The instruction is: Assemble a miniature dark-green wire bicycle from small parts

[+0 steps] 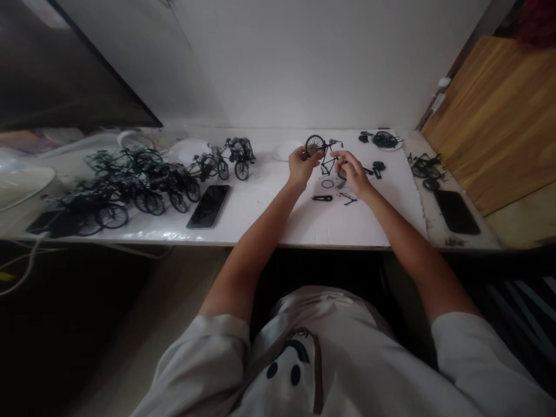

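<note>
A small black model bicycle [324, 152], with one wheel fitted and a bare frame, is held up over the white table [269, 214]. My left hand [300, 165] pinches it near the wheel. My right hand [353, 171] is closed on the frame's other end. Below the hands lie loose black parts: a small ring [327, 183], a flat bar [322, 198] and a thin bent piece [348, 199].
Several finished model bicycles [130, 185] crowd the table's left side, with two more [230, 157] near the middle. A dark phone [209, 205] lies left of my arms, another phone [457, 211] at the right. More black parts [384, 139] sit at the back right beside a wooden panel [499, 116].
</note>
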The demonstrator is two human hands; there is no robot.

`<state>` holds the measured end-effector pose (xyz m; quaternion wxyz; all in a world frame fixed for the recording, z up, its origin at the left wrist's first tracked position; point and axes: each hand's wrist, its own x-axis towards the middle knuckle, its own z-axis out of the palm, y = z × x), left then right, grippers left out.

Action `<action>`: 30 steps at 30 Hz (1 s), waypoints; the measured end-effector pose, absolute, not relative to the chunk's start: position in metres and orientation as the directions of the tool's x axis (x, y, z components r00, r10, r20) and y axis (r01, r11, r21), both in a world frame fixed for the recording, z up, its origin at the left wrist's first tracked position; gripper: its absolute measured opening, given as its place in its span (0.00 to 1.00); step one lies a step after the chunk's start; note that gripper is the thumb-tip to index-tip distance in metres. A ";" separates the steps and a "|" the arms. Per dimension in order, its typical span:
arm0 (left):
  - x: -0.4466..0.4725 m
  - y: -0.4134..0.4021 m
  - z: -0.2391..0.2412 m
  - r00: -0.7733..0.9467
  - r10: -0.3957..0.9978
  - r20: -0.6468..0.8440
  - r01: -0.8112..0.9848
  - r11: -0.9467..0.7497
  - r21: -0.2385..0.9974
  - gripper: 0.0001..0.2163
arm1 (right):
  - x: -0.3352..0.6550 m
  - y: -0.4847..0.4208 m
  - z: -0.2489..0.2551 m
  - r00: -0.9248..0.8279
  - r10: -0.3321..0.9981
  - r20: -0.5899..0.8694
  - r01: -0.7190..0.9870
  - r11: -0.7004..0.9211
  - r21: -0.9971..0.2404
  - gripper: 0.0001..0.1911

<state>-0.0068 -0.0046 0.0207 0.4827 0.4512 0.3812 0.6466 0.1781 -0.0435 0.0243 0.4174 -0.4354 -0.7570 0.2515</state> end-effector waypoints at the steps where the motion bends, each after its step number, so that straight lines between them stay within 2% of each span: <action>1: -0.007 -0.004 0.021 -0.140 0.965 0.221 -0.270 -0.252 0.929 0.12 | 0.178 -0.044 0.024 -0.236 0.861 0.451 0.430 0.509 -0.746 0.22; 4: -0.007 -0.003 0.020 -0.162 0.958 0.239 -0.249 -0.274 0.929 0.13 | 0.178 -0.044 0.022 -0.150 0.832 0.535 0.403 0.545 -0.735 0.19; 8: -0.007 0.000 0.017 -0.176 0.932 0.315 -0.184 -0.346 0.920 0.11 | 0.178 -0.044 0.020 -0.136 0.822 0.554 0.352 0.562 -0.748 0.23; 12: -0.006 0.000 0.012 -0.168 0.844 0.510 0.026 -0.513 0.858 0.09 | 0.179 -0.041 0.020 -0.075 0.829 0.555 0.283 0.551 -0.785 0.31; 15: -0.004 -0.001 0.007 -0.109 0.782 0.613 0.202 -0.587 0.784 0.08 | 0.179 -0.041 0.022 -0.008 0.810 0.587 0.269 0.567 -0.778 0.32; 17: -0.003 -0.003 0.005 -0.061 0.755 0.652 0.252 -0.621 0.742 0.08 | 0.180 -0.043 0.024 0.009 0.780 0.625 0.301 0.594 -0.746 0.32; 21: -0.003 -0.005 0.006 -0.012 0.738 0.675 0.269 -0.648 0.713 0.07 | 0.179 -0.051 0.028 -0.004 0.751 0.661 0.377 0.613 -0.695 0.26; 25: -0.003 -0.007 0.008 0.008 0.734 0.679 0.268 -0.656 0.706 0.07 | 0.177 -0.055 0.029 -0.019 0.764 0.644 0.389 0.600 -0.700 0.17; 30: -0.002 -0.012 0.009 0.078 0.706 0.704 0.255 -0.697 0.670 0.09 | 0.175 -0.058 0.030 -0.040 0.767 0.640 0.378 0.605 -0.701 0.13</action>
